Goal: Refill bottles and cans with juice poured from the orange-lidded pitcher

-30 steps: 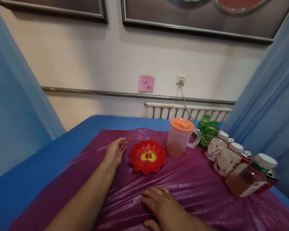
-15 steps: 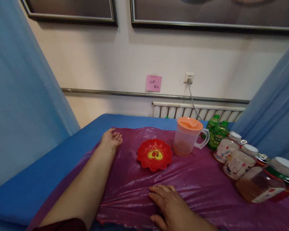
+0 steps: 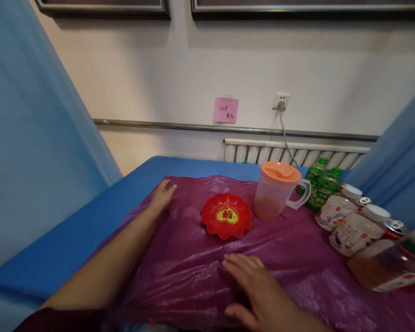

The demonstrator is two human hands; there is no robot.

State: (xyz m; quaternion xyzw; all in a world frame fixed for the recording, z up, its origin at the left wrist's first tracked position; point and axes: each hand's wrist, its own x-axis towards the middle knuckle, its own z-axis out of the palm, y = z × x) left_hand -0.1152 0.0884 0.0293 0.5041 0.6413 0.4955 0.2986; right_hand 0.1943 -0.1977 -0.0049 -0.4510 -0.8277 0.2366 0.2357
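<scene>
My left hand [image 3: 162,196] is at the far left edge of a purple plastic sheet [image 3: 186,263], thumb and fingers apart, holding nothing. Closer to me, my right hand [image 3: 252,286] rests palm down on the same sheet, its fingers stretched out and thumb apart. Between and beyond the hands sits a red scalloped plate [image 3: 210,221] with a yellow heart design in its middle. To the plate's right stands a clear pitcher [image 3: 270,198] with an orange lid and a little brownish liquid at the bottom.
On the right stand green bottles [image 3: 327,186], white-capped bottles [image 3: 352,233], a larger jar of amber liquid [image 3: 383,263] and some cans [image 3: 396,227]. Blue curtains [image 3: 44,138] hang at both sides. A radiator [image 3: 256,150] runs along the wall behind the blue-covered table [image 3: 100,212].
My left hand has turned from palm up, fingers curled, to lying over the sheet's edge. My right hand stays spread on the sheet. The view has tilted down slightly.
</scene>
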